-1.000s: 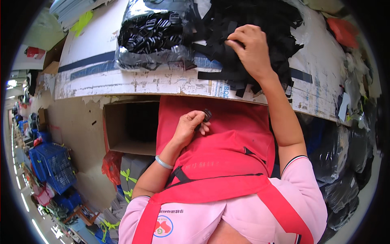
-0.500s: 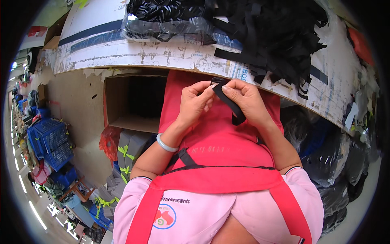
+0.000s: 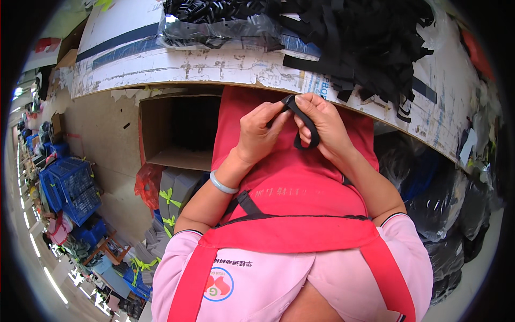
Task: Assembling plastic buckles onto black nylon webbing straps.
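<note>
Compared w/ 1 sec ago, your R hand (image 3: pixel 326 126) is off the strap pile (image 3: pixel 367 48) and up against your L hand (image 3: pixel 262 131), both now in front of your red apron (image 3: pixel 289 185).

Nearest: your pale bracelet (image 3: pixel 223 182) circles the L wrist, well clear of the work. Beyond it, L thumb and index are closed on a small dark piece (image 3: pixel 288 100), poss. a buckle; fingers cover too much to tell. R thumb and index pinch a black strap (image 3: pixel 304 119) right beside it; the strap's slack curls down under your R fingers, over the apron.

Risks, as I judge: strap looks soft, so its end could fold or bunch instead of lying flat, esp. if the R pinch is too far back. Slack could twist b/c nothing holds the curl. Dark piece could turn or slip, since only the L fingertips seem to have it; a drop would prob. land on the apron or go past it, poss. toward the open carton (image 3: pixel 182 159) under the table.

Farther: white cardboard-topped table (image 3: pixel 214 67), w/ a clear bag (image 3: pixel 220 36) of black buckles (image 3: pixel 214 11) on top. Strap pile's to its R, tangled; a few ends lie near the table edge, so a sleeve or forearm could snag one.
</note>
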`<state>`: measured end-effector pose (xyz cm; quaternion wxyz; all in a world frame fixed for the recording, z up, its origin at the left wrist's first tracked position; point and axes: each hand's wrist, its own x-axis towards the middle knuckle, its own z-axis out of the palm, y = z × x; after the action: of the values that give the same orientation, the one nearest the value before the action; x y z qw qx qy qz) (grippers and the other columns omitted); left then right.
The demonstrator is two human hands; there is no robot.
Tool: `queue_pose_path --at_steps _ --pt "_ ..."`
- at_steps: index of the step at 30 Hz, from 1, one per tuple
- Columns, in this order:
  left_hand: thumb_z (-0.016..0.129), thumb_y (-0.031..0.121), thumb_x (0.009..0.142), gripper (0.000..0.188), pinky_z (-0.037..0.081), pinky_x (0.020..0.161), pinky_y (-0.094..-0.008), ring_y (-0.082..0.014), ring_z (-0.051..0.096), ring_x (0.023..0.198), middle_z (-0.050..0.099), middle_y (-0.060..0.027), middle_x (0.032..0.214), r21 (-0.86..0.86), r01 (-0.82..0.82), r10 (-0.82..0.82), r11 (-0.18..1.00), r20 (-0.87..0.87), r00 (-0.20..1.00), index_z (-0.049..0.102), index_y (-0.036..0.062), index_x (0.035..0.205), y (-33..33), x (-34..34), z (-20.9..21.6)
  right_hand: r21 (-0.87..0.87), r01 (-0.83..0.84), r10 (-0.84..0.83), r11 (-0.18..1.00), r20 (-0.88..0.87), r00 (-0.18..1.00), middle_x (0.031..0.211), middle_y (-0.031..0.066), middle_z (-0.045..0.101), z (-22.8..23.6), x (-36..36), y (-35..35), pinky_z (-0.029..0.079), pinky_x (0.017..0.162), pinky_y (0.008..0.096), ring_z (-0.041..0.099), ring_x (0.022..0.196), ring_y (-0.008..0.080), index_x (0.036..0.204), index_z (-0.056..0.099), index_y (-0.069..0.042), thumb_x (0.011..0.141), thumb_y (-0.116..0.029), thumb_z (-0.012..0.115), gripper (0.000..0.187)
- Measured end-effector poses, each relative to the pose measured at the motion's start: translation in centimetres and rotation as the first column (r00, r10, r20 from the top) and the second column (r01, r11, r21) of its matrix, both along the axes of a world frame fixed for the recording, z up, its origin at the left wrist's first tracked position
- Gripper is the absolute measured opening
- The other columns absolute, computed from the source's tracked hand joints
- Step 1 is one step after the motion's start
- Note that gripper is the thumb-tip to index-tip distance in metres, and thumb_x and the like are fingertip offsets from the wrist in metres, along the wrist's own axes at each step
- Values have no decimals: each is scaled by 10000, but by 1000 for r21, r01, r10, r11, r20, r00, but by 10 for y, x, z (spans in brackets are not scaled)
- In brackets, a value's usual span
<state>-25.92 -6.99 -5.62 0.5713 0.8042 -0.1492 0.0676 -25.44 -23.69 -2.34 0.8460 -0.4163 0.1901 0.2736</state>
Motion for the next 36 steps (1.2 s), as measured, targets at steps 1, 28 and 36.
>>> queue_pose_path --at_steps 1,28,36 --pt "682 -17 802 184 447 532 -294 -201 587 606 595 -116 729 0 0 0 1000 0 1000 658 -3 985 2 1 0 0 0 0 1000 0 1000 658 24 562 -1 1 0 421 422 211 503 478 69 972 554 -46 948 -227 600 189" --pt "659 106 894 184 473 464 -196 -75 595 609 685 -53 856 -464 -241 -107 852 -606 788 692 -22 1022 1 -10 11 -471 -93 209 877 201 957 698 18 614 4 -12 -10 418 439 165 529 486 45 905 610 -5 917 -115 636 114" --pt "683 -8 838 171 470 512 -193 -77 604 693 657 -49 887 -259 -76 45 963 -124 991 705 13 1006 -2 -10 1 -244 13 31 970 175 984 753 41 609 -4 -12 1 507 455 211 589 532 81 979 525 -18 915 -103 631 150"
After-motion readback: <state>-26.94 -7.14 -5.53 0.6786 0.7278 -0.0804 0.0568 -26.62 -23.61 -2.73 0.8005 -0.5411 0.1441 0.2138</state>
